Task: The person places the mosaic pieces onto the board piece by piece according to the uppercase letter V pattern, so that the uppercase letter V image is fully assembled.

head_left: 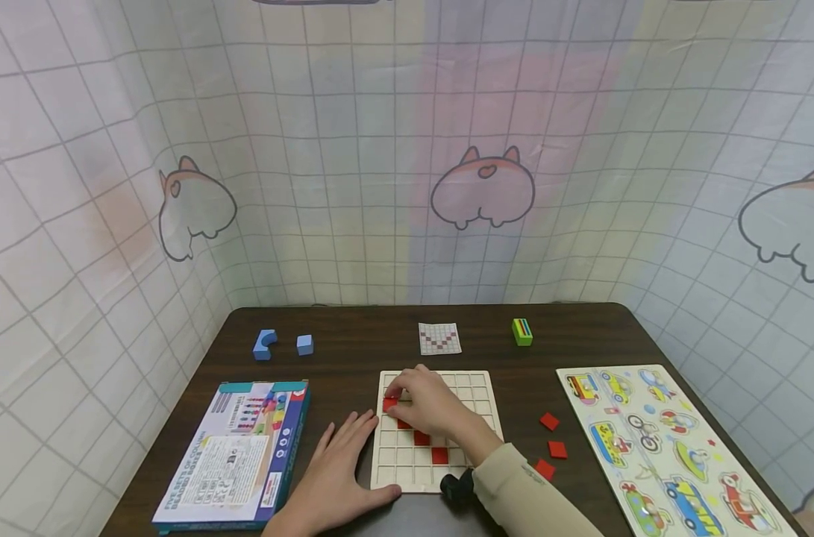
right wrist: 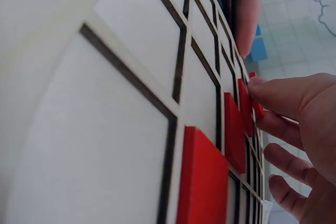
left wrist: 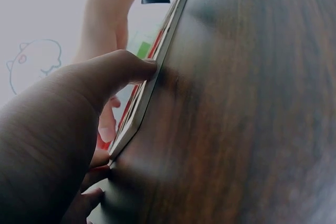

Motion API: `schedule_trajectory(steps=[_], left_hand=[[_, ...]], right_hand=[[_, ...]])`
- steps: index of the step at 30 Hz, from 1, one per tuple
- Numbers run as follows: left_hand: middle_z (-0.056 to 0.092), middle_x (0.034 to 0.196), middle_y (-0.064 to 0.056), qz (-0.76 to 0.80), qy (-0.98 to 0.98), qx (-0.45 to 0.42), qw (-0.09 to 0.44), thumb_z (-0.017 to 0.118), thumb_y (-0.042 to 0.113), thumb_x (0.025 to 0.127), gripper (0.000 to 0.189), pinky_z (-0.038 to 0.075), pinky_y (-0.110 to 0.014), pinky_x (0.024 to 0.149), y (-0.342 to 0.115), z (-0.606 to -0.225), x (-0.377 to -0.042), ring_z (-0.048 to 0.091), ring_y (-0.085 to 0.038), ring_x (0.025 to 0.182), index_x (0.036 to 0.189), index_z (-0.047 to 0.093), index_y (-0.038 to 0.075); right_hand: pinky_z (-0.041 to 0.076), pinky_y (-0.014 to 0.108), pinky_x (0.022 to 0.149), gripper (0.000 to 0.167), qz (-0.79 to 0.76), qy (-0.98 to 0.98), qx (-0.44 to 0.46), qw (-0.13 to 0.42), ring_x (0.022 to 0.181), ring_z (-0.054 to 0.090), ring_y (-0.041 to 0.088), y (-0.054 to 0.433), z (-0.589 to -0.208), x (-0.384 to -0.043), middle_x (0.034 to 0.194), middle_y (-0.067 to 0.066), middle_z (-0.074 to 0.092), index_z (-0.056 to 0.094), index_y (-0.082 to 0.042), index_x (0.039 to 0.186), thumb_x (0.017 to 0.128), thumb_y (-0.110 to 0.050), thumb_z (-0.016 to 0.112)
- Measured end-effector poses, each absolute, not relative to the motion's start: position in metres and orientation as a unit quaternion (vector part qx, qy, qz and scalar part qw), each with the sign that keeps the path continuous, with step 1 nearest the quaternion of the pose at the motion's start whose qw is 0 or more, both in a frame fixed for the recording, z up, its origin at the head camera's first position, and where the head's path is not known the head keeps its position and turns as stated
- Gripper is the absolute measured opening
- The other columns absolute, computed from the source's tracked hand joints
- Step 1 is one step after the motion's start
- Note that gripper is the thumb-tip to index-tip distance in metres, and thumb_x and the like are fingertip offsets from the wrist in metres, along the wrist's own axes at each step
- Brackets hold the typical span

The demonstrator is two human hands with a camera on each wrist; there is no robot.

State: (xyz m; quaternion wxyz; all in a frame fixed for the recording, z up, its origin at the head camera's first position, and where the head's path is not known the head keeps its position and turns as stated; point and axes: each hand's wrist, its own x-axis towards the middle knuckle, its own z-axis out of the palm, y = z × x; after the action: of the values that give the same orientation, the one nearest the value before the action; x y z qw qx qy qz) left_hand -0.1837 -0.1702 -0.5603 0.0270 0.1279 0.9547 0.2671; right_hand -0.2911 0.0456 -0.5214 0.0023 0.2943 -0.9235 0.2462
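Note:
A white grid board (head_left: pixel 404 477) lies on the dark table with red square tiles (head_left: pixel 439 456) set in a diagonal row of its cells. My right hand (head_left: pixel 433 403) reaches over the board and pinches a red tile (right wrist: pixel 257 109) between thumb and index finger, at the upper-left end of that row. In the right wrist view its other fingers are loosely bent beside the board. My left hand (head_left: pixel 336 473) rests at the board's left side with fingers spread, fingertips right at the edge. Its thumb (left wrist: pixel 139 66) touches the board's near edge.
Three loose red tiles (head_left: pixel 557 450) lie right of the board, beside a picture puzzle board (head_left: pixel 624 418). Behind are a pattern card (head_left: pixel 440 339), a green striped block (head_left: pixel 522 333), a blue cube (head_left: pixel 304 344) and a blue arch block (head_left: pixel 263 345). A flat box (head_left: pixel 239 455) lies left.

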Motion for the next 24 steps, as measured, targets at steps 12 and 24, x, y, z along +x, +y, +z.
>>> schedule_trajectory(steps=[12,24], left_hand=[[0.045,0.178,0.0,0.266,0.955,0.131,0.025,0.076,0.093,0.076,0.123,0.014,-0.073,0.138,-0.1699,-0.56,-0.1833,0.028,-0.032,0.172,0.171,0.045,0.022],[0.044,0.178,0.0,0.267,0.955,0.129,0.031,0.076,0.091,0.077,0.122,0.013,-0.072,0.138,-0.17,-0.5575,-0.1826,0.027,-0.032,0.172,0.172,0.043,0.021]], right_hand=[[0.052,0.045,0.103,0.02,0.261,-0.919,0.296,-0.004,0.107,0.059,0.016,0.0449,-0.5241,-0.295,0.119,-0.005,0.079,0.085,-0.021,0.115,0.097,-0.027,0.087],[0.05,0.047,0.111,0.028,0.262,-0.918,0.297,-0.012,0.108,0.057,0.016,0.0516,-0.5212,-0.2856,0.117,-0.003,0.076,0.082,-0.021,0.125,0.1,-0.032,0.083]])
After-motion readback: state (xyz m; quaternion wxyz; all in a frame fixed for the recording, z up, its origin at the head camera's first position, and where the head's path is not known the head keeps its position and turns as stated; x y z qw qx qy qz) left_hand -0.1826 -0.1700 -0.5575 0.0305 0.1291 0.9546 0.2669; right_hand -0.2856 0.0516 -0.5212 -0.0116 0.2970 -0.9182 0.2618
